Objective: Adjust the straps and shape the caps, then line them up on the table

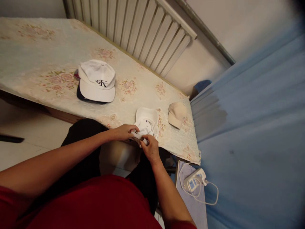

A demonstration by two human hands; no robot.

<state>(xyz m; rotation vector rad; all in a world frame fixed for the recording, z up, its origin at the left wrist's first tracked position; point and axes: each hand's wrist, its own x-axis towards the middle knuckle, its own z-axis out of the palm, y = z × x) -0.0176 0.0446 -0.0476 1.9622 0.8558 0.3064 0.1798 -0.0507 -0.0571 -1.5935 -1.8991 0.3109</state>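
Note:
A white cap [147, 116] lies upside down at the table's near edge, its brim pointing away from me and its inside facing up. My left hand [126, 131] pinches one side of the cap's back strap [137, 136]. On the other side of that strap, the fingers of my right hand [151, 148] are closed too. A small brownish part shows between the two hands; its details are too small to tell. Farther left, a white cap with black letters [97, 81] rests on top of a dark cap [89, 100]. To the right sits a beige cap [176, 114].
A flowered cloth covers the table [133, 98]. Behind it stands a white radiator [128, 28], and a blue curtain [250, 127] hangs at the right. A white power strip [194, 179] with a cable lies on a low side table [199, 211].

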